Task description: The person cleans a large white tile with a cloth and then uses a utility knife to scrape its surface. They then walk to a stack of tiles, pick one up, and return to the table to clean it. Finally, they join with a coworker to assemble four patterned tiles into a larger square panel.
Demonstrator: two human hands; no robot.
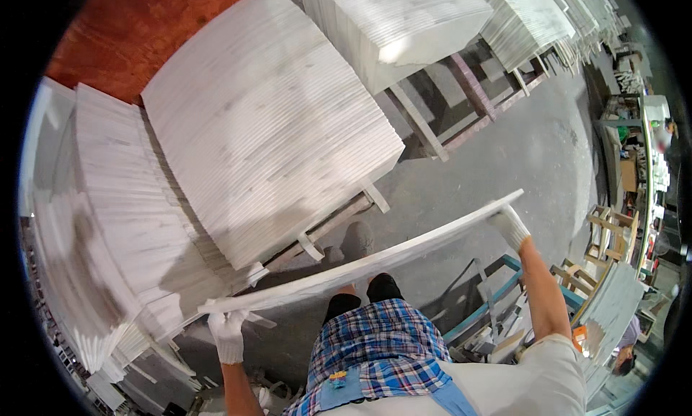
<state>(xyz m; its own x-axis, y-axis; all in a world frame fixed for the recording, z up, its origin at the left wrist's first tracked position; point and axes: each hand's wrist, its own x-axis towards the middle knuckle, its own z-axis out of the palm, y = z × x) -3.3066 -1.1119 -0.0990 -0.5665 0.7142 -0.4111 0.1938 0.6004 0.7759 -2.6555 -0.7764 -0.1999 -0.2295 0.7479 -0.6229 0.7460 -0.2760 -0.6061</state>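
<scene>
I hold a long white-grey marble slab across in front of me, seen nearly edge on, its right end higher in the picture than its left. My left hand, in a white knit glove, is closed on the slab's left end, next to the leaning slabs. At the other end, my right hand grips the slab near its tip, also gloved; its fingers are partly hidden by the slab. Just beyond the slab stands a big stack of similar marble slabs set on edge, on wooden bars.
More slabs lean at the left. Further stacks stand on pallets at the back. A blue metal frame and wooden crates are to my right. A person is at the lower right.
</scene>
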